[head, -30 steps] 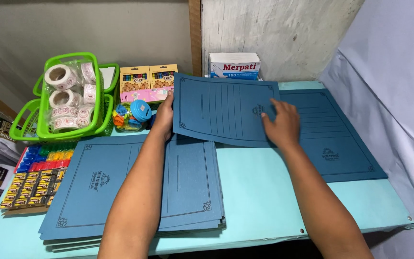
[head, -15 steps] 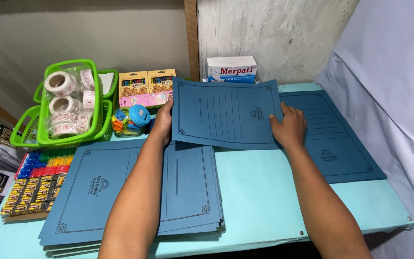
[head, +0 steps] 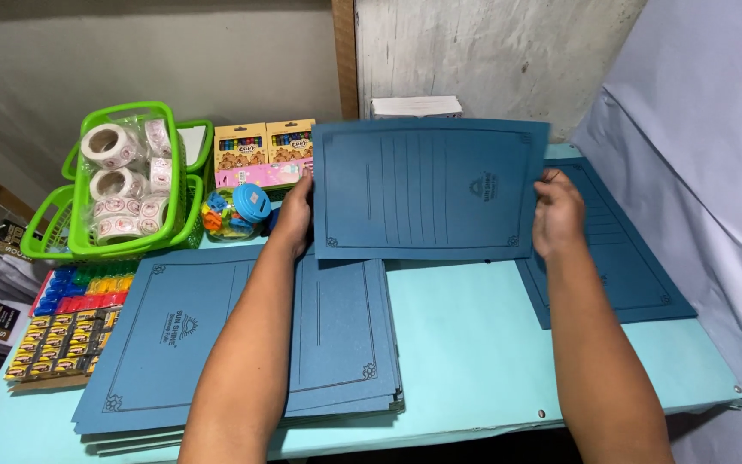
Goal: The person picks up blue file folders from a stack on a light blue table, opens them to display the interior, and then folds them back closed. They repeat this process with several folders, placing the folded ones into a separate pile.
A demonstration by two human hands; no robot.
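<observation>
I hold a blue paper folder (head: pixel 427 189) upright above the light blue table (head: pixel 465 344), its printed face toward me. My left hand (head: pixel 294 215) grips its left edge and my right hand (head: pixel 557 210) grips its right edge. A stack of opened blue folders (head: pixel 319 335) lies flat under my left forearm at the front left. Another blue folder (head: pixel 624 258) lies flat on the right, partly behind my right hand.
Green baskets (head: pixel 135 241) with tape rolls stand at the back left. Beside them are crayon boxes (head: pixel 264 150), a clear jar with a blue lid (head: pixel 246 210) and a white box (head: pixel 416 106). Trays of small coloured items (head: pixel 66 322) sit at the left edge. A pale sheet hangs on the right.
Both hands have lifted the folder off the right-hand folder and tilted it upright, facing me; it now hides most of the white box behind it.
</observation>
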